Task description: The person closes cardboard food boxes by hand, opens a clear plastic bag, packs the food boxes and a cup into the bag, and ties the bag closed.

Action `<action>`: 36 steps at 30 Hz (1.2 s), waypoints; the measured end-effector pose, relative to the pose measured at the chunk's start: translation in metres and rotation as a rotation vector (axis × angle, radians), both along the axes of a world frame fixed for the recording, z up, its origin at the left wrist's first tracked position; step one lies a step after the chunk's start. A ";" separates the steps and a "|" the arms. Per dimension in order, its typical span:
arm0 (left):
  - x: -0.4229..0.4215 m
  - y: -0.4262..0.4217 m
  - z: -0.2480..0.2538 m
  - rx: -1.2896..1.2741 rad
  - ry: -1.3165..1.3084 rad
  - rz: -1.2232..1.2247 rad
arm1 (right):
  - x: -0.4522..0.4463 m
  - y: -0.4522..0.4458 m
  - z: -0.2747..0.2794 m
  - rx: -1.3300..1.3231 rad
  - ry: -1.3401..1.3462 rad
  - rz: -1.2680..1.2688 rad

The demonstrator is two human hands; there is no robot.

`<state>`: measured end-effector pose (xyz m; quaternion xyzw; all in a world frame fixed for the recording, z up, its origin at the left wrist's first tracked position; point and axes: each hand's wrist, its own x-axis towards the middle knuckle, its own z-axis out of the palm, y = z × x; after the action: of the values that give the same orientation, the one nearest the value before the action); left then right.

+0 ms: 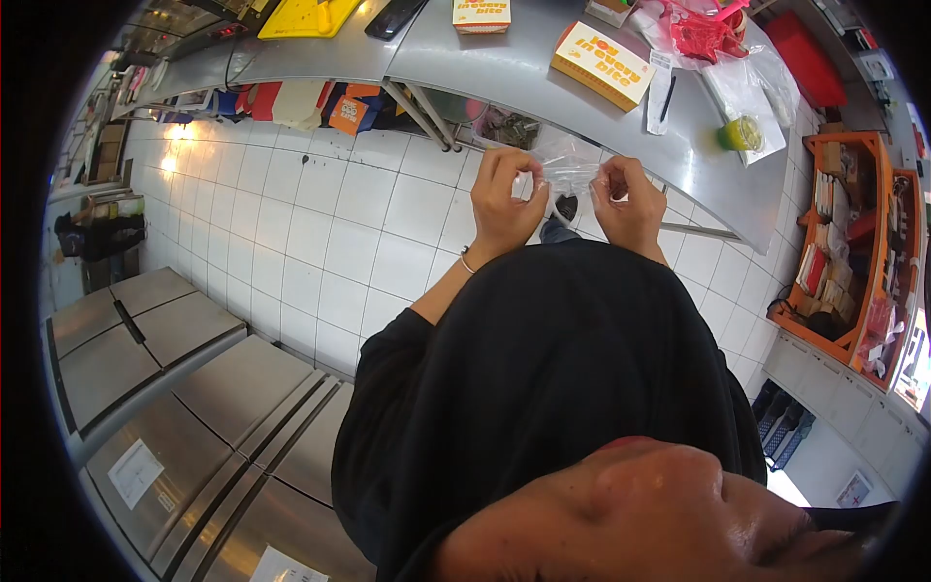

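A clear plastic bag (570,160) is stretched between my two hands, just in front of the steel counter's edge. My left hand (506,199) pinches one side of its edge, thumb against fingers. On the other side, my right hand (628,202) grips the plastic in the same curled way. Beyond the bag, a yellow and white printed carton (603,66) lies on the counter. A strip of paper (658,92) with a black pen (668,98) is beside that carton. Farther right stands a cup with yellow-green contents (742,135).
The steel counter (446,73) runs across the front. It bears a smaller carton (482,15), a yellow cutting board (301,16) and red plastic bags (700,37). An orange shelf unit (844,252) stands right; steel refrigerators (208,398) are behind left. Another person (102,233) is far left.
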<state>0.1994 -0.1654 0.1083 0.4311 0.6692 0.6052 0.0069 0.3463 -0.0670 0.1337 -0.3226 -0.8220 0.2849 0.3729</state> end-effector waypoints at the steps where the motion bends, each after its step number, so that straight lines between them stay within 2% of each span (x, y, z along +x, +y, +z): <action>1: 0.000 0.001 0.000 0.067 0.158 0.045 | 0.000 0.000 0.000 0.052 0.005 0.005; 4: -0.004 -0.003 -0.005 0.072 0.159 -0.051 | 0.001 0.002 -0.004 0.237 0.054 0.111; 7: -0.002 0.002 0.008 0.049 0.235 -0.013 | -0.002 -0.005 0.001 0.080 0.091 0.087; 10: 0.000 0.004 0.002 0.012 0.152 -0.006 | -0.004 -0.008 0.003 0.094 0.133 0.103; 13: 0.000 0.005 -0.002 0.044 0.168 0.026 | 0.000 -0.011 0.000 -0.039 0.136 0.084; 16: -0.005 0.001 0.009 0.021 0.304 -0.136 | 0.001 -0.011 -0.004 -0.114 0.171 0.077; 19: -0.011 -0.001 0.013 -0.109 0.283 -0.405 | 0.001 -0.007 -0.005 -0.142 0.173 0.082; 22: -0.018 -0.007 0.004 -0.255 -0.066 -0.685 | 0.006 -0.002 -0.004 -0.178 0.040 0.223; 25: -0.022 -0.014 -0.012 -0.353 -0.426 -0.855 | 0.009 -0.005 -0.007 -0.291 0.004 0.277; 28: -0.017 -0.015 -0.016 -0.207 -0.532 -0.985 | 0.009 -0.005 -0.009 -0.430 0.005 0.354; 31: -0.014 -0.015 -0.023 -0.061 -0.398 -0.916 | 0.009 -0.005 -0.008 -0.479 -0.020 0.383; 36: -0.003 -0.023 -0.034 -0.117 -0.547 -0.792 | 0.010 0.001 -0.017 -0.520 0.019 0.302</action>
<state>0.1966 -0.1880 0.0746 0.4770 0.4600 0.6085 0.4366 0.3565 -0.0658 0.1170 -0.2787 -0.7567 0.5412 0.2385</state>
